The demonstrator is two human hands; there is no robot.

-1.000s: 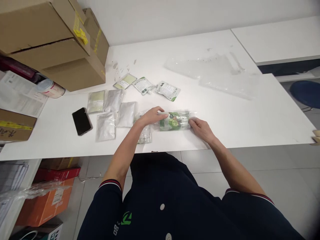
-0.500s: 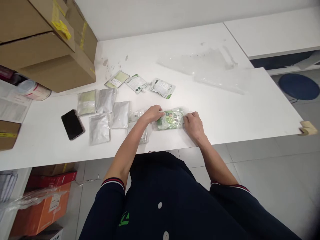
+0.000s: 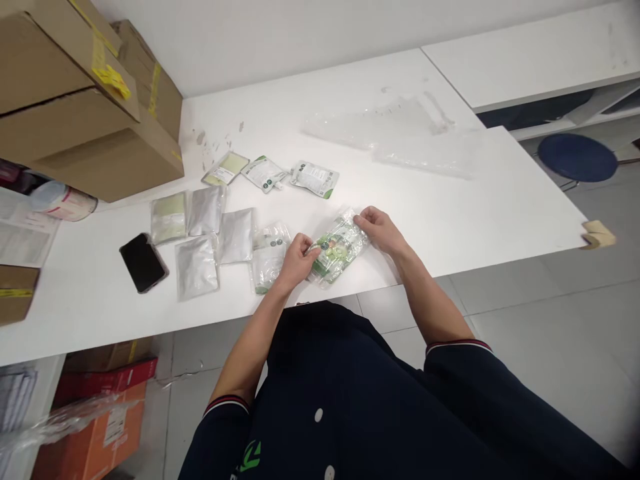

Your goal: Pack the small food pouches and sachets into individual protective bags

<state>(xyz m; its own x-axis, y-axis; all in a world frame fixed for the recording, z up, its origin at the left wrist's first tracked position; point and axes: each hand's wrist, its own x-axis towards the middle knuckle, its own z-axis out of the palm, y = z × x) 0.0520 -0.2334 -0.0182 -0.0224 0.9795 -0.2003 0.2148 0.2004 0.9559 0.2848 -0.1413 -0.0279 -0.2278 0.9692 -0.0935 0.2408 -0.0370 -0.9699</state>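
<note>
A green and white pouch in clear plastic lies tilted near the front edge of the white table. My left hand pinches its lower left end, and my right hand grips its upper right end. Just left of my left hand is another wrapped pouch. Silvery packets and a pale green packet lie farther left. Behind them are two white and green spouted pouches and a flat green packet.
A black phone lies at the left. Cardboard boxes and a tub stand at the back left. Clear plastic sheeting spreads across the back. A blue stool is beyond the right edge.
The pouch between my hands has turned, its right end now farther back and its left end nearer me. My left hand has moved down, uncovering the neighbouring wrapped pouch. The view has shifted slightly.
</note>
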